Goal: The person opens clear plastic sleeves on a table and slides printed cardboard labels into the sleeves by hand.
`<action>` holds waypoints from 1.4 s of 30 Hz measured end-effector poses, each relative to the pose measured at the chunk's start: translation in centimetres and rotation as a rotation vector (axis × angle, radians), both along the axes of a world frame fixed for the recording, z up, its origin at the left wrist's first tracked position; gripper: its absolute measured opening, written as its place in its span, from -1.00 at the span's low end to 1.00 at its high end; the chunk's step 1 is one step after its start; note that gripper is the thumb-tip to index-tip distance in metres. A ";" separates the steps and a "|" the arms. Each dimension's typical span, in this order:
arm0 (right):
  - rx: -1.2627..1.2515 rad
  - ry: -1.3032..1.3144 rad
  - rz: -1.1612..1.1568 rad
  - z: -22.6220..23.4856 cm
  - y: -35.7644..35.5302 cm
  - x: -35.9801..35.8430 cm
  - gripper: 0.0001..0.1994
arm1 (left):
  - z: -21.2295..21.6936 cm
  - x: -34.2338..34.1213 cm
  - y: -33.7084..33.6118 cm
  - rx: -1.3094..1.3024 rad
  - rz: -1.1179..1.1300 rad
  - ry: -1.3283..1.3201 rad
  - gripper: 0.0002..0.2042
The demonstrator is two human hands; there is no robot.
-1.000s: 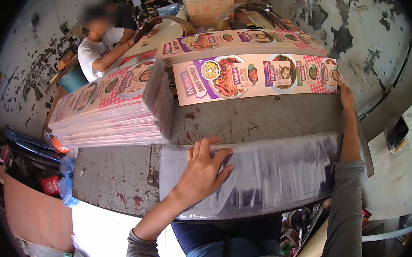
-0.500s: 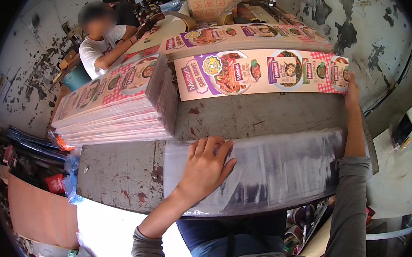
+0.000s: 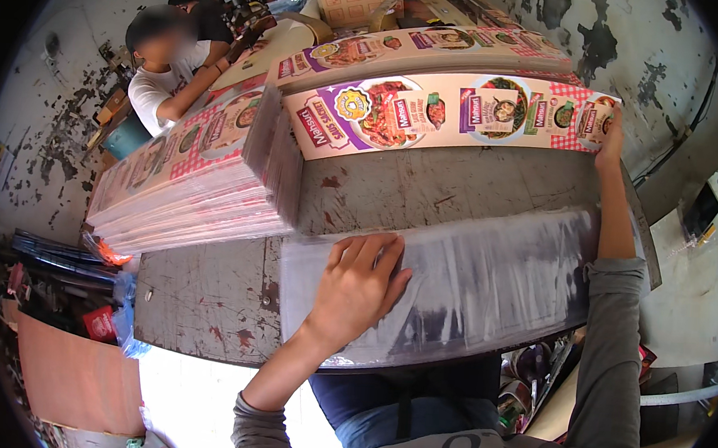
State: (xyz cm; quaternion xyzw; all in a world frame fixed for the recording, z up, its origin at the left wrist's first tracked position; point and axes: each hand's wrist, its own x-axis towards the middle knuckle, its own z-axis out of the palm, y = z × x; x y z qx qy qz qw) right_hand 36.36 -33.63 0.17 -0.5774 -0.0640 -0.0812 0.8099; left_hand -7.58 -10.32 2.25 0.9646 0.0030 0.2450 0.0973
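Nearest me, the left hand (image 3: 359, 278) rests loosely open, fingers slightly bent, on a stack of clear plastic sleeves (image 3: 488, 283) along the near edge of the worn grey surface (image 3: 203, 305). Beyond, the right hand (image 3: 610, 143) grips the right end of a long printed food-packaging strip (image 3: 444, 138). Left of that strip sits a tall pile of plastic-sleeved strips (image 3: 186, 199); behind it, more printed strips (image 3: 421, 49). Farther back, a co-worker in white (image 3: 152, 93).

Grey sleeves (image 3: 612, 358), dark-blue trousers (image 3: 456, 389)
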 end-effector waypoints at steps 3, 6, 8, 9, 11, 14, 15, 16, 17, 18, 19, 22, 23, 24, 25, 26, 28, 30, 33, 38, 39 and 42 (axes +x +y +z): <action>0.102 -0.013 0.012 0.6 0.0 -0.7 -0.49 | 0.1 -0.1 0.0 -0.001 -0.008 -0.003 -0.67; 0.151 -0.059 0.025 0.6 -0.2 -0.8 -0.51 | 0.3 -0.1 -0.1 -0.017 -0.026 -0.007 -0.68; 0.197 -0.104 0.041 0.7 -0.3 -0.9 -0.53 | 0.4 -0.1 -0.1 -0.030 -0.038 -0.006 -0.68; 0.209 -0.103 0.030 0.8 -0.3 -1.0 -0.54 | 0.5 -0.2 -0.2 -0.034 -0.027 0.016 -0.68; 0.220 -0.103 0.018 0.7 -0.4 -0.8 -0.56 | 0.5 -0.1 -0.2 -0.037 -0.017 0.037 -0.69; 0.200 -0.104 0.020 0.4 -0.8 -0.2 -0.59 | 0.5 -0.1 -0.2 -0.056 -0.039 0.038 -0.67; 0.207 -0.105 0.024 0.4 -0.8 -0.4 -0.60 | 0.6 -0.1 -0.2 -0.074 -0.033 0.064 -0.64; 0.213 -0.106 0.027 0.4 -0.8 -0.5 -0.62 | 0.6 -0.1 -0.2 -0.093 -0.026 0.089 -0.61; 0.211 -0.107 0.025 0.4 -0.9 -0.4 -0.62 | 0.6 -0.1 -0.3 -0.094 -0.029 0.089 -0.61; 0.241 -0.103 0.011 0.4 -1.0 -0.2 -0.63 | 0.5 -0.1 -0.2 -0.091 -0.021 0.090 -0.58; 0.270 -0.098 -0.002 0.4 -1.2 0.0 -0.63 | 0.5 -0.1 -0.2 -0.089 -0.013 0.090 -0.54; 0.315 -0.076 0.018 0.6 -0.9 -0.5 -0.63 | 0.4 -0.1 -0.2 -0.078 0.001 0.094 -0.52; 0.315 -0.075 0.018 0.7 -0.8 -0.5 -0.63 | 0.4 -0.1 -0.2 -0.079 0.001 0.096 -0.52; 0.295 -0.089 -0.002 0.7 -0.7 -0.5 -0.68 | 0.5 -0.1 -0.2 -0.079 -0.002 0.087 -0.52; 0.276 -0.104 -0.021 0.7 -0.7 -0.5 -0.72 | 0.5 -0.1 -0.2 -0.080 -0.005 0.078 -0.51; 0.276 -0.102 -0.021 0.7 -0.6 -0.5 -0.72 | 0.5 -0.1 -0.2 -0.080 -0.004 0.079 -0.51; 0.017 -0.110 -0.122 0.6 -0.5 -0.3 -0.68 | 0.4 -0.1 -0.2 -0.121 -0.021 0.078 -0.52; -0.066 -0.134 -0.132 -0.3 -0.9 1.1 -0.65 | 0.4 0.0 -0.3 -0.125 -0.031 0.067 -0.52; -0.148 -0.120 -0.116 -0.4 -0.7 0.8 -0.62 | 0.2 0.1 -0.2 -0.125 -0.032 0.045 -0.55; -0.176 -0.092 -0.097 -0.2 -0.4 0.0 -0.61 | 0.1 0.0 -0.3 -0.108 -0.021 0.021 -0.60; -0.180 -0.100 -0.105 -0.3 -0.5 0.2 -0.62 | 0.3 -0.1 -0.4 -0.092 -0.010 0.022 -0.60; -0.182 -0.112 -0.105 -0.6 -0.9 0.8 -0.62 | 0.3 -0.1 -0.3 -0.078 -0.005 0.035 -0.61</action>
